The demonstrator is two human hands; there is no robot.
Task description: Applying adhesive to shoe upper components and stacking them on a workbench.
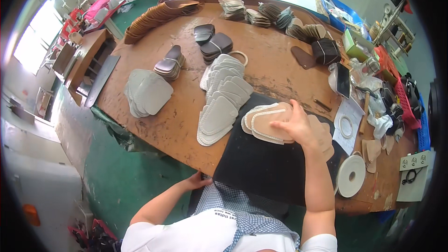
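Observation:
My right hand (298, 126) lies over a small pile of tan leather pieces (268, 123) edged with white strips, thumb and forefinger spread apart on them. More plain tan pieces (322, 135) show beyond its wrist. The pile rests on a black mat (266, 168) at the table's near side. Low by the table edge, next to my checked apron (217, 200), is my left hand (198, 182), with fingers stretched out and partly hidden. Left of the mat, a fanned row of pale grey stitched pieces (221, 107) runs away from me.
Grey rounded pieces (149, 93), dark tied bundles (217, 46) and a brown fanned stack (158, 16) cover the table's left and far parts. At right are a white tape roll (351, 176), a phone (343, 81), a paper sheet (347, 116) and a red basket (406, 102).

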